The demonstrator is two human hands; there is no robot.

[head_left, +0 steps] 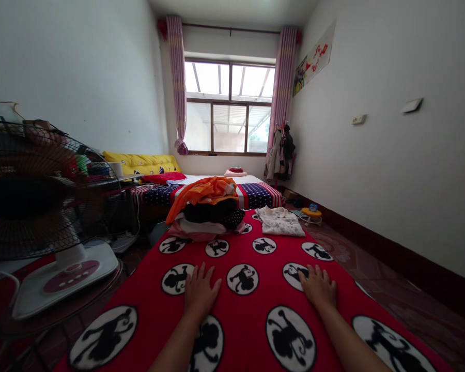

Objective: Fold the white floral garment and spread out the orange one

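Both hands lie palm down on a red cloth [251, 315] printed with black monkeys in white circles. My left hand [201, 292] rests left of the middle, fingers spread, partly over one white circle. To its right, my right hand [320, 289] lies flat too, its fingertips over another circle. Neither holds anything. Beyond the left hand stands a heap of clothes: an orange garment [205, 191] on top, black ones [211, 211] below, and pink and white ones at the bottom. A white patterned shirt [281, 221] lies folded at the far right end of the cloth.
On the left, an electric fan [65, 279] stands close to the cloth's edge. A bed [259, 194] with a stars-and-stripes cover is under the window. At the right, a small orange stool [312, 213] stands on the floor near the wall. Clothes [281, 152] hang in the far corner.
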